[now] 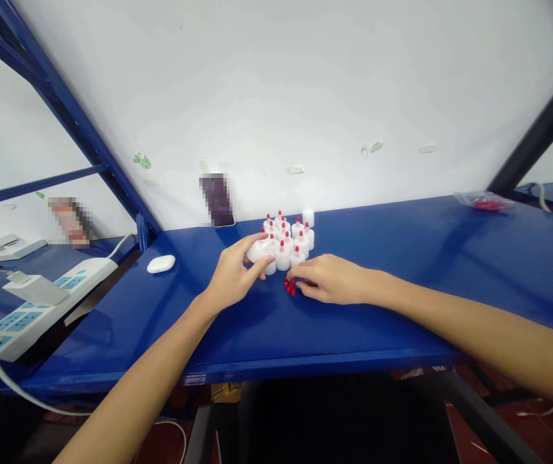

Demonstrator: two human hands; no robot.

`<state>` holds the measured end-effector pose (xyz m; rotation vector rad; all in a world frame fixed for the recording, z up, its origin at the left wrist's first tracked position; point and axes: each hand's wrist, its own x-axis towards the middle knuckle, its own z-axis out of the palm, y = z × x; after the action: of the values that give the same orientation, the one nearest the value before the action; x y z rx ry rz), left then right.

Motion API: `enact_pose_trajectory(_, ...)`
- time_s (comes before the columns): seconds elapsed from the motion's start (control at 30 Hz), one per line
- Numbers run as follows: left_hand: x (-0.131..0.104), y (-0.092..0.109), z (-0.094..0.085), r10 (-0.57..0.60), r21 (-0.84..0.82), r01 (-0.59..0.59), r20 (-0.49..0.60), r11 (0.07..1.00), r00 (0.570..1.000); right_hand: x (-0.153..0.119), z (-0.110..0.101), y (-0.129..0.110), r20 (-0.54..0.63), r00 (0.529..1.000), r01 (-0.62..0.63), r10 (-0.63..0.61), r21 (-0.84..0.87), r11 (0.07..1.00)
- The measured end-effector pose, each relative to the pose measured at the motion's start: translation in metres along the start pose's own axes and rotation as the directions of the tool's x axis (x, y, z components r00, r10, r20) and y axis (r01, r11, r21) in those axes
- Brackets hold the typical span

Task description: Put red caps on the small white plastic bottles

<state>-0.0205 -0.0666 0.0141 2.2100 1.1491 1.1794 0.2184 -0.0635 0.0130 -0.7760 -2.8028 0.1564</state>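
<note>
A small white squeeze bottle (259, 251) lies tilted in my left hand (231, 272), its thumb and fingers closed around it. My right hand (329, 278) reaches in from the right, its fingertips bent down over a small pile of loose red caps (290, 287). Index finger and thumb are drawn together at the pile's edge, on what looks like one red cap. Several upright white bottles with red tips (282, 255) stand grouped just beyond both hands. Behind them at the back is a white bottle (308, 217) with no red tip visible.
A phone (218, 201) leans on the wall behind the blue table (383, 322). A white earbud case (161, 263) lies at the left. Power strips (39, 309) and cables are farther left. A clear bag with red pieces (486, 202) rests at the back right.
</note>
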Motion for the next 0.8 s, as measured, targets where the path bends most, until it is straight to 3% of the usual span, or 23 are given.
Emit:
enact_pose_trajectory(0.27,0.0004,-0.0036,-0.0013,0.190,0.186,-0.183,-0.023,0.965,0.981,0.0014,-0.0007,0.0034,0.015,1.000,-0.001,0.000,0.032,0.999)
enact_pose_trajectory(0.53,-0.0007,-0.0006,-0.0045,0.165,0.406,-0.172,0.054,0.898,0.985,0.0010,-0.0007,0.0041,0.004,1.000,0.010,-0.010,0.057,0.998)
enact_pose_trajectory(0.67,-0.0022,-0.0039,-0.0057,0.186,0.404,-0.183,0.031,0.896,0.982,0.0007,-0.0015,0.0029,0.011,1.000,0.001,-0.002,0.074,0.997)
enact_pose_trajectory(0.8,-0.0030,-0.0058,-0.0052,0.204,0.328,-0.226,0.100,0.917,0.974,0.0001,-0.0041,-0.0013,0.041,0.999,-0.024,0.021,0.075,0.997)
